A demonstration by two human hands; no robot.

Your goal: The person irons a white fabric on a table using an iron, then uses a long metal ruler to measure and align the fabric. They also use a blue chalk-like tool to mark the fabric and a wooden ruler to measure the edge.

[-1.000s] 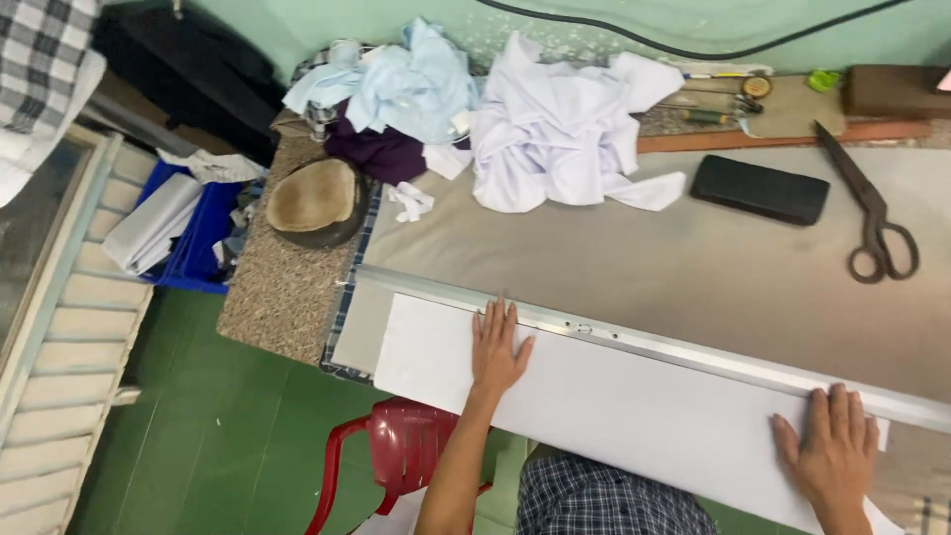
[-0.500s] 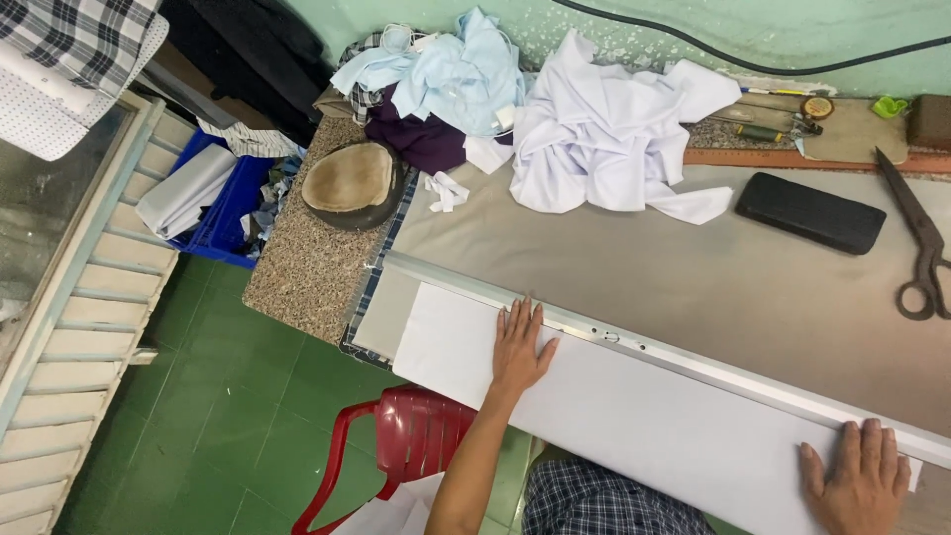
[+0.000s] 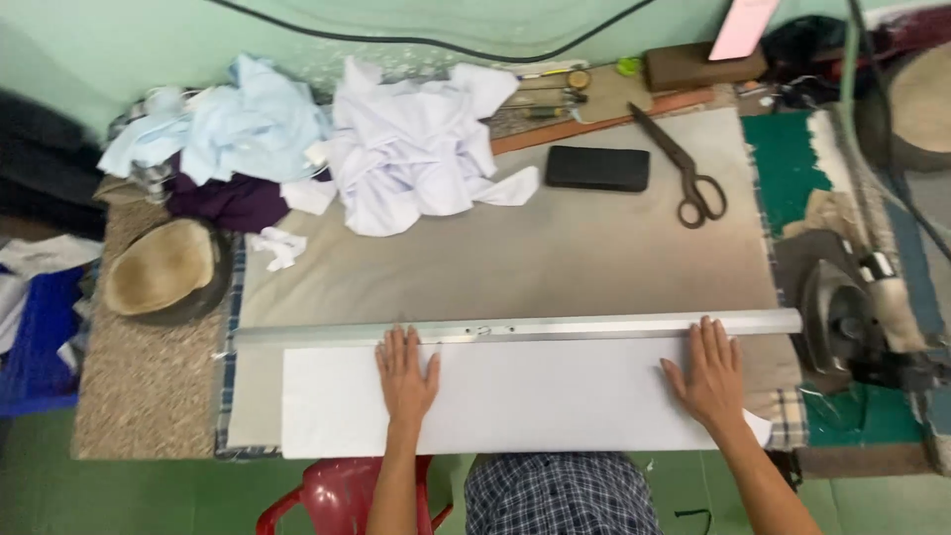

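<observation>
Place: a tailor's workshop.
Signs: large scissors (image 3: pixel 684 163), heaped cloth (image 3: pixel 411 149), a long metal ruler (image 3: pixel 594 325), an iron (image 3: pixel 842 317), a padded tabletop (image 3: pixel 555 258).

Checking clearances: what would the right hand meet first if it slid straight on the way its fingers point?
Almost at once, the long metal straightedge: the right hand lies flat on the white fabric strip, fingertips at its edge.

Two hands, the left hand (image 3: pixel 405 374) and the right hand (image 3: pixel 707 374), are counted on one white fabric strip (image 3: pixel 515 404). One metal straightedge (image 3: pixel 515 327), one pair of scissors (image 3: pixel 684 163), one black case (image 3: pixel 597 168) and one iron (image 3: pixel 842 317) are seen on the bench (image 3: pixel 594 258).
</observation>
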